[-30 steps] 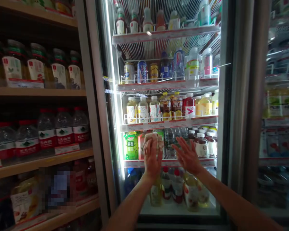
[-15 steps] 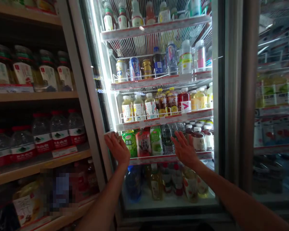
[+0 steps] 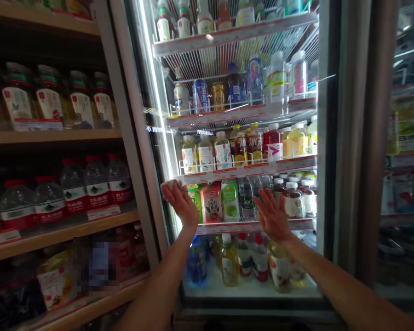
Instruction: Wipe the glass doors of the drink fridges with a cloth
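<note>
My left hand is raised with its fingers stretched out, palm toward the glass door of a lit drinks fridge, near the door's left edge. A pale patch by its fingertips may be a reflection; I cannot tell. Also open and empty, my right hand is held flat toward the same glass farther right. Whether either palm touches the glass is unclear. Between the hands, behind the glass, stand a red-labelled bottle, a green-labelled bottle and a clear bottle.
Wooden shelves on the left hold dark-capped tea bottles and red-capped water bottles. Inside the fridge, several racks carry bottles and cans. A thick metal post separates it from another glass-fronted section on the right.
The view has swung slightly left, so shelves and fridge appear farther right. Both hands keep their flat, spread pose in front of the glass; the left covers more of the green bottle at the left.
</note>
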{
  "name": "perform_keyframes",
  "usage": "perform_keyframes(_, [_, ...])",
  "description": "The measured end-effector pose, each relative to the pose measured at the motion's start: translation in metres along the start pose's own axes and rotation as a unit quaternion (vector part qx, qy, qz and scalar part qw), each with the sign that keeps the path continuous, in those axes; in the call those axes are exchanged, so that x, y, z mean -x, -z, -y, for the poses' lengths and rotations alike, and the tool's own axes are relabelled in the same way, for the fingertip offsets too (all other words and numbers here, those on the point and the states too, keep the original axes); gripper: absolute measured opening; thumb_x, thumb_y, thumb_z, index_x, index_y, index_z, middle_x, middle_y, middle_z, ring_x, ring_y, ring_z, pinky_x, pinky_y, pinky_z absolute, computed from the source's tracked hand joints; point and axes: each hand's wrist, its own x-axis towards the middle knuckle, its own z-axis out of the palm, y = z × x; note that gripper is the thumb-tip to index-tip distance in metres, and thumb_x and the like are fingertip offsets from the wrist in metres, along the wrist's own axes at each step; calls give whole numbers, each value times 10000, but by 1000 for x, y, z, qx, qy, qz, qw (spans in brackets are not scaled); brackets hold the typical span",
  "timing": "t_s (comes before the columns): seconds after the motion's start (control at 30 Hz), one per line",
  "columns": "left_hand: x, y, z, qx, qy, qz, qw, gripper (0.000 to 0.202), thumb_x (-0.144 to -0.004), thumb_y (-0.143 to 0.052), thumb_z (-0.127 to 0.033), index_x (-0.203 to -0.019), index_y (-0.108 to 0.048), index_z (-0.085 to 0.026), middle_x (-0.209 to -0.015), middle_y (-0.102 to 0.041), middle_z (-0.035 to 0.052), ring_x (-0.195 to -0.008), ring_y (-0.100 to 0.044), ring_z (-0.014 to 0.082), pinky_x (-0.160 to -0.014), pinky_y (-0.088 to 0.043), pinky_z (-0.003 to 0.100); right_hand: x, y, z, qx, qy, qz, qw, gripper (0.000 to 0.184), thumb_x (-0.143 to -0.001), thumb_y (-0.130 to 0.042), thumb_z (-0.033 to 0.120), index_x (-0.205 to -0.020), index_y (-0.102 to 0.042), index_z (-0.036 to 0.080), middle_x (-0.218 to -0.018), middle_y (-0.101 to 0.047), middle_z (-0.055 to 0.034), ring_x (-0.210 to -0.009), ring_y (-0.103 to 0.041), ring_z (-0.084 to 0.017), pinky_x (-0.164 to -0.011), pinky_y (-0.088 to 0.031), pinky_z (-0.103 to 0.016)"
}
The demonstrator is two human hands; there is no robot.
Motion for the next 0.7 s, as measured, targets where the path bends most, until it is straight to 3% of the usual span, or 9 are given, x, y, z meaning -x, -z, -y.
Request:
perform_keyframes(0.07, [13,-2,-21,35,-141,63,987,602,-897,-307,-106,-1453,-100,-206,-1542,-54,67,-1411,-35,188,-1148,-190,451,1,-1,3,3,-4,-10,1000,569,-862,-427,173,-1412,-292,232,-1478,-296,-90,-1396,-171,-210,-1119,-95,-508])
perform_keyframes(0.13, [27,-4,-38,77,-355,185,913,589,-891,-346,-131,-1444,-162,-218,-1528,-166,45,-1406,-98,174,-1136,-243,393,1,1,0,9,4,-10,1000,527,-863,-426,175,-1382,-352,223,-1458,-336,-95,-1390,-193,-210,-1119,-103,-497])
perform_keyframes(0.2, [28,-5,-40,83,-457,244,852,566,-879,-395,-149,-1420,-250,-235,-1502,-259,32,-1401,-132,186,-1125,-270,376,0,6,-8,13,28,3,1000,502,-864,-424,183,-1362,-384,229,-1435,-379,-90,-1379,-227,-204,-1121,-104,-485])
perform_keyframes(0.27, [13,-5,-25,53,-410,226,882,570,-867,-413,-124,-1409,-280,-243,-1502,-256,38,-1403,-121,211,-1129,-253,407,-6,12,-19,10,62,15,998,522,-868,-421,191,-1382,-350,242,-1425,-398,-79,-1366,-260,-193,-1125,-95,-479])
perform_keyframes(0.37, [-19,-7,-1,5,-211,96,973,595,-875,-400,-106,-1431,-222,-220,-1537,-98,80,-1411,-62,231,-1142,-204,450,-26,17,-32,15,58,-6,998,591,-874,-419,213,-1435,-232,232,-1460,-336,-84,-1374,-239,-200,-1124,-94,-481])
perform_keyframes(0.43, [-30,-10,0,5,-131,16,991,606,-886,-383,-112,-1445,-163,-194,-1540,11,102,-1411,0,247,-1146,-159,493,-42,16,-34,22,18,-36,999,627,-878,-421,242,-1453,-170,225,-1495,-257,-85,-1392,-183,-219,-1121,-91,-490])
perform_keyframes(0.5, [-28,-13,-9,27,-176,18,984,612,-886,-374,-106,-1445,-155,-224,-1545,-2,73,-1412,-19,239,-1146,-172,494,-56,11,-32,27,-2,-58,998,648,-882,-416,272,-1460,-127,233,-1513,-207,-71,-1403,-128,-231,-1118,-71,-504])
perform_keyframes(0.63, [-28,-15,-16,61,-422,153,891,559,-877,-418,-131,-1397,-288,-289,-1510,-245,8,-1393,-189,195,-1119,-295,396,-65,3,-26,39,-2,-74,996,646,-885,-411,303,-1460,-123,247,-1510,-219,-59,-1408,-99,-235,-1115,-58,-516])
perform_keyframes(0.7, [-43,-15,-3,42,-377,120,917,538,-881,-424,-145,-1393,-303,-256,-1508,-247,47,-1402,-149,209,-1128,-272,417,-63,2,-26,43,-2,-72,996,633,-886,-408,313,-1457,-142,248,-1506,-231,-63,-1407,-108,-235,-1115,-66,-512])
